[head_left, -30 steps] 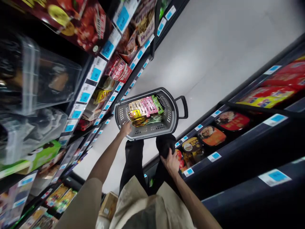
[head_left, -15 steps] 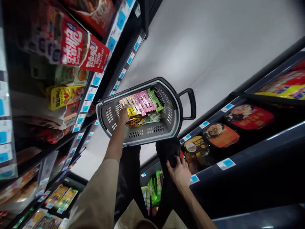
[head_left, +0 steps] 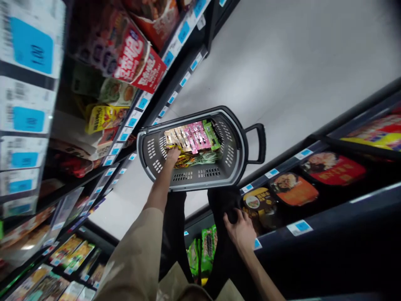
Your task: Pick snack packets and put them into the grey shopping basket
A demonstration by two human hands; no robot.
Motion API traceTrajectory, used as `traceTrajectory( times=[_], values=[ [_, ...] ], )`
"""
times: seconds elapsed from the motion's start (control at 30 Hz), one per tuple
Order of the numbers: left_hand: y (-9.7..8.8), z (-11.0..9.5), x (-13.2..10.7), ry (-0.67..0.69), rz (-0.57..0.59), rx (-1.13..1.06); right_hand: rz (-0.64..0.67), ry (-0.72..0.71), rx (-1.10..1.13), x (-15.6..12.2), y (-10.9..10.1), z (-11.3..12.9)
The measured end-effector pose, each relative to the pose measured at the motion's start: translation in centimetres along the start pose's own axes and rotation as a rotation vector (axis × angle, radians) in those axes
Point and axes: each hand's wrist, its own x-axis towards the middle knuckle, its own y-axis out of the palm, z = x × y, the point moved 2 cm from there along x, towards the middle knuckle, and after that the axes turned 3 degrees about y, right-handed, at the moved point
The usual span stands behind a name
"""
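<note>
A grey shopping basket point(head_left: 191, 182) with a black side handle point(head_left: 262, 144) stands in front of my legs. Inside it, small snack packets lie in rows: beige packets point(head_left: 178, 138), pink packets point(head_left: 197, 136) and green packets point(head_left: 212, 134), with pale green packets point(head_left: 205, 157) along the near side. My left hand point(head_left: 174, 154) reaches into the basket's left part, its fingers closed on a small yellow packet point(head_left: 171, 146); the fingertips are partly hidden. My right hand point(head_left: 242, 229) rests on my right knee with its fingers apart, holding nothing.
Shelves with blue price tags point(head_left: 30, 119) run close on the left; a red snack bag point(head_left: 152, 71) juts from one. To the right, a low shelf holds boxed meals point(head_left: 294, 188). Green bags point(head_left: 208, 246) show between my legs. Grey floor point(head_left: 275, 58) stretches ahead.
The view has shifted, so the basket and shelves appear farther right. The yellow packet at my left fingers shows less of its face now. My right hand stays on the knee.
</note>
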Motion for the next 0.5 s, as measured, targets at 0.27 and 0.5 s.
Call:
traceTrajectory(
  times=[0.27, 0.5],
  values=[
    [-0.5, -1.4, -2.9, 0.071, -0.062, -0.142, -0.016, -0.013, -0.009, -0.5, 1.5, -0.2],
    [-5.7, -4.6, -19.9, 0.017, -0.113, -0.264, 0.05, -0.096, 0.045, -4.6, 2.6, 1.5]
  ],
)
